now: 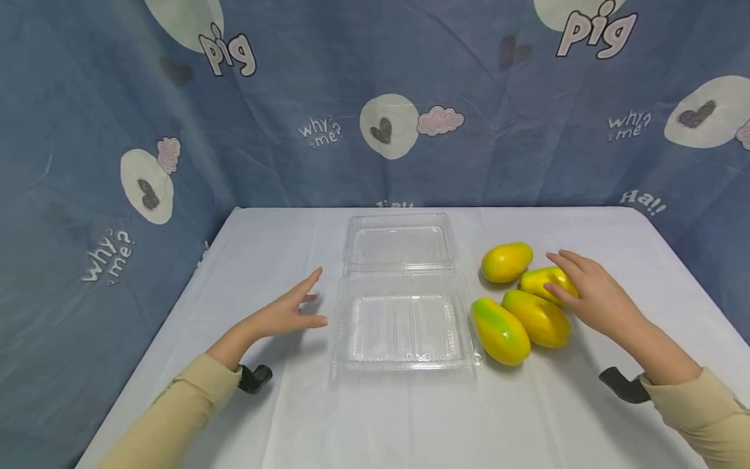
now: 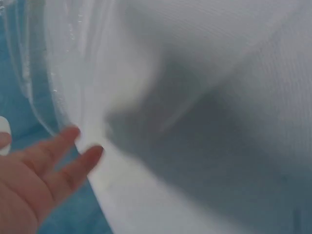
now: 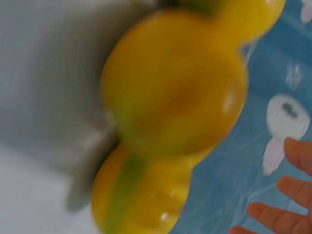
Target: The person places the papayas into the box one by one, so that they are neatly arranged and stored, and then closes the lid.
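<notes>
A clear plastic clamshell box (image 1: 404, 355) lies opened out on the table, its lid (image 1: 401, 242) folded back to the far side and nothing inside. To its left hovers my left hand (image 1: 286, 315), fingers spread, apart from the box and holding nothing. Several yellow-green mangoes sit in a cluster right of the box: a far one (image 1: 507, 262), a partly covered one (image 1: 545, 281), a middle one (image 1: 537, 319) and a near one (image 1: 500, 332). My right hand (image 1: 599, 294) hangs above the cluster's right side with fingers extended. Whether it touches the covered mango cannot be told.
A white cloth (image 1: 375, 417) covers the table. Behind and beside it hangs a blue printed curtain (image 1: 316, 176). Dark wrist mounts stick out below the left sleeve (image 1: 176, 404) and the right sleeve (image 1: 697, 410).
</notes>
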